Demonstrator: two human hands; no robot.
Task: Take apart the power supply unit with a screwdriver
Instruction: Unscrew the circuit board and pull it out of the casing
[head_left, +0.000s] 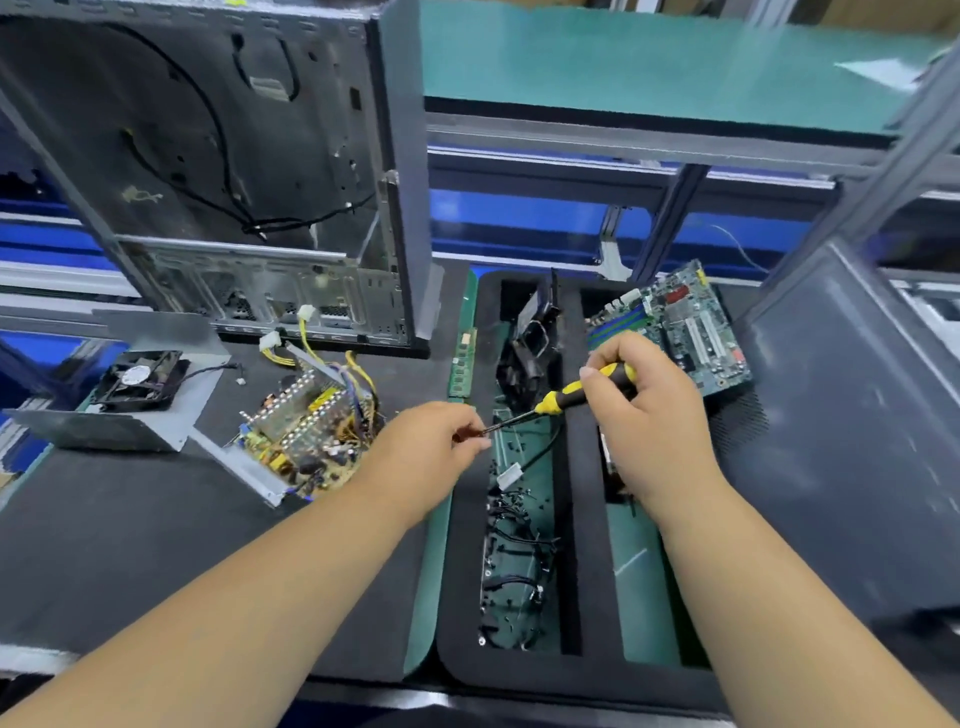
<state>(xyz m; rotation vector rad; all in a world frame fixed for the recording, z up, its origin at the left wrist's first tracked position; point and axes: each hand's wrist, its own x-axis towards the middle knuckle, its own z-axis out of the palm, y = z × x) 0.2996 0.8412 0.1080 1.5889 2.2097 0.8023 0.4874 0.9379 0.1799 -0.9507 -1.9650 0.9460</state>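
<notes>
The right hand (644, 410) is closed around the yellow-and-black handle of the screwdriver (563, 397), while the left hand (436, 447) pinches its fingertips at the metal tip, apparently picking off a screw; whether one is actually there is too small to tell. Both hands hover above the black foam tray (574, 519) on the right half of the worktop. The power supply unit (306, 436) lies opened towards the worktop's left, its circuit board bared, with its cover and fan (140, 387) at the left edge.

I'd say a screw could slip from those fingertips and bounce off among the loose cables.

The tray's left slot holds small screws and a cable with a white connector (509, 475); a motherboard (680, 327) rests across its far right corner.
</notes>
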